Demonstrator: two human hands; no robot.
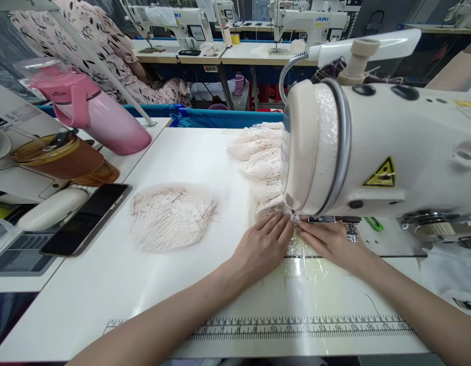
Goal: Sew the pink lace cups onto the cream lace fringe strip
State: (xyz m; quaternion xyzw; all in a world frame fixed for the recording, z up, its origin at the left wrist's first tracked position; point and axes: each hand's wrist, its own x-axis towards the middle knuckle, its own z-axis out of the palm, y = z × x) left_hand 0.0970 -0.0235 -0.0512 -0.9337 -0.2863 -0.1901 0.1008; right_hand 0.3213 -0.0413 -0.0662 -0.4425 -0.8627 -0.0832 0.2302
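Note:
A white sewing machine head (319, 147) stands at the right and hides the needle area from my view. Pale pink gathered lace fabric (264, 160) runs along the machine's left side and under its front. My left hand (263, 241) lies flat with fingers stretched out, its fingertips on the near end of that lace. Beside it, my right hand (332, 243) reaches under the machine head, fingers stretched toward the same spot by the presser foot; some fingertips are hidden. A separate lace piece (172, 218) with loose dark threads lies on the table to the left.
A black phone (86, 218), a cup of brown drink (63, 157) and a pink bottle (94, 112) stand or lie at the left. A printed ruler (296, 327) crosses the front edge. Green thread snips (374, 223) lie behind my right hand. A person in patterned clothing (86, 46) is beyond.

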